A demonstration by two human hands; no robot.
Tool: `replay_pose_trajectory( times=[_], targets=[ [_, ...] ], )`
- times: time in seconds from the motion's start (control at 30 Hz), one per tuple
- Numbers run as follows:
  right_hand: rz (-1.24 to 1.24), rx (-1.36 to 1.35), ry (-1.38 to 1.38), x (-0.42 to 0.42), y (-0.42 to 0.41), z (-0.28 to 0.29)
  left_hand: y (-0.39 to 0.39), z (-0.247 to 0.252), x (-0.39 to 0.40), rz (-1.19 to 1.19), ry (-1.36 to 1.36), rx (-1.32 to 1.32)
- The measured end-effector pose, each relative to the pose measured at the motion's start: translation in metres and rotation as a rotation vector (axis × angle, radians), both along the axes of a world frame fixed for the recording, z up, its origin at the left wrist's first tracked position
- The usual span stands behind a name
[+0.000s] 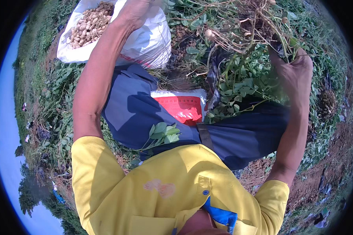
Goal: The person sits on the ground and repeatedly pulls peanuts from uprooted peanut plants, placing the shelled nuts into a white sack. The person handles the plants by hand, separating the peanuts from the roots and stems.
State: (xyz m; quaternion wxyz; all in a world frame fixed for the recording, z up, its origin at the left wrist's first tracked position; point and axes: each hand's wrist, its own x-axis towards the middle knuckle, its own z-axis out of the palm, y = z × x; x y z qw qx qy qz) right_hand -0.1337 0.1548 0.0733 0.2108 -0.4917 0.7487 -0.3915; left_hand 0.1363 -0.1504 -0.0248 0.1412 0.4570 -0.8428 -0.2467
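At the top edge, my left hand [136, 13] lies over the mouth side of a white woven sack [154, 41]; its fingers are blurred and partly cut off, so its hold cannot be told. Harvested peanuts [86, 29] in their shells fill the sack's opening, left of my forearm. My right hand [295, 69] grips a peanut plant [254, 32] by its stems. The plant's roots, with soil and a few pods attached, point up and away from me, while leafy stems hang near my right thigh.
Between my legs lies a red and white printed bag [179, 105]. Black plastic film [214, 76] runs beside it among pulled plants. A cluster of peanuts [328, 101] sits on the foliage at far right, near bare reddish soil [335, 152]. A leafy sprig [164, 133] rests on my lap.
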Motion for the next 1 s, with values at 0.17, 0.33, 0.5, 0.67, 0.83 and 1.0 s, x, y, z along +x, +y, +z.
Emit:
replay_pose_trajectory(
  times=[0.17, 0.33, 0.5, 0.67, 0.83, 1.0],
  targets=[
    [-0.560, -0.251, 0.038, -0.151, 0.022, 0.017, -0.002, -0.002, 0.001, -0.028, 0.062, -0.029],
    [-0.742, -0.288, 0.227, -0.231, 0.091, 0.061, -0.011, 0.038, 0.050, 0.041, 0.170, -0.115],
    [-0.871, -0.213, 0.459, -0.272, 0.147, 0.094, -0.019, 0.112, 0.126, 0.148, 0.174, -0.243],
    [-0.824, -0.068, 0.858, -0.310, 0.164, 0.137, -0.009, 0.115, 0.155, -0.003, 0.009, -0.064],
    [-0.636, 0.241, 1.428, -0.347, 0.180, 0.153, 0.041, 0.106, 0.130, -0.219, -0.095, -0.015],
    [-1.065, 0.019, 0.598, -0.260, 0.120, 0.133, 0.081, 0.084, 0.131, -0.214, -0.324, -0.218]
  ],
)
